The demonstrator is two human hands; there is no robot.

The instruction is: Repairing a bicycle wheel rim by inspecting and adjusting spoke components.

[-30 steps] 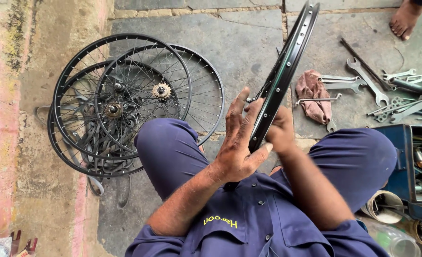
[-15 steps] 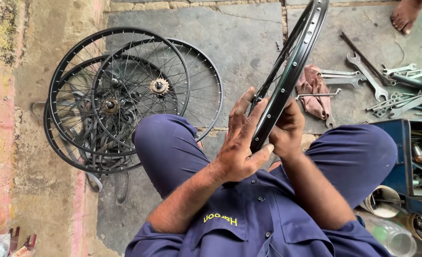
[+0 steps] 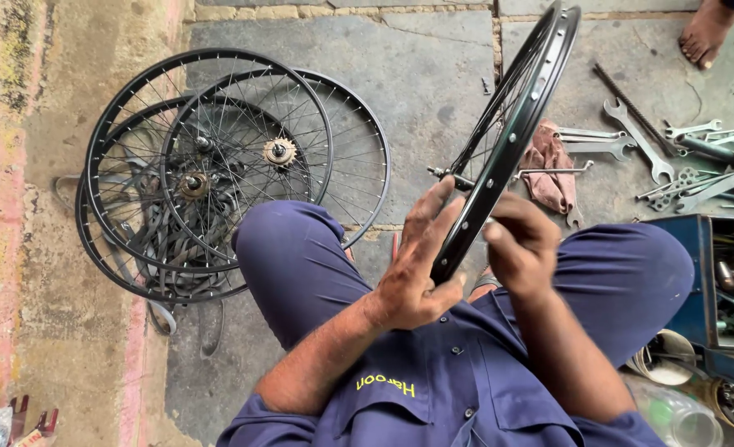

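A stack of black spoked wheels [image 3: 218, 174] lies at nine o'clock on the stone floor [image 3: 433, 74]. At two o'clock a reddish rag [image 3: 549, 165] sits beside scattered spanners [image 3: 640, 145]. A bare foot [image 3: 705, 33] shows at one o'clock. A blue toolbox [image 3: 727, 290] stands at four o'clock.

Open-air bicycle repair spot, work done on the ground: stone-slab floor [image 3: 433, 74] with worn concrete and a faded pink strip at left. A stack of black spoked wheels [image 3: 218, 174] lies flat at left; spanners [image 3: 640, 141] and other hand tools are scattered at far right beside a dirty rag [image 3: 549, 165], with a blue toolbox [image 3: 698, 273] of metal parts at near right. The person sits low in a dark blue work uniform, a black wheel rim [image 3: 508, 141] upright between the knees; a bare foot [image 3: 702, 33] stands at far right.
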